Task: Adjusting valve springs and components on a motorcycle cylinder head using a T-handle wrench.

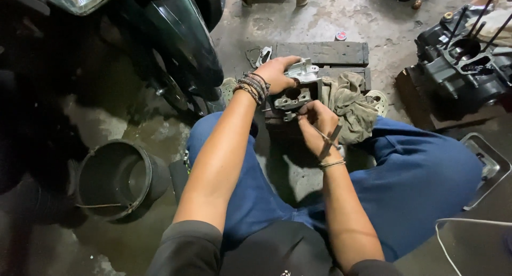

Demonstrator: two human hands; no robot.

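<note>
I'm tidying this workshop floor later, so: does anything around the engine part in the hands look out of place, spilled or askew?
Yes. A black bucket lies tipped on its side on the stained concrete by the left knee. A crumpled rag hangs over the wooden block beside the metal engine part, which the left hand and right hand grip.

floor (298, 25): stained grey concrete, wet patches at left
wooden blocks (325, 53): on floor, just beyond the fingers (288, 62), carrying the metal engine part (298, 89)
rag (349, 102): on blocks, beside right fingers
black bucket (114, 177): on floor, well left
metal tray (488, 166): far right
</note>
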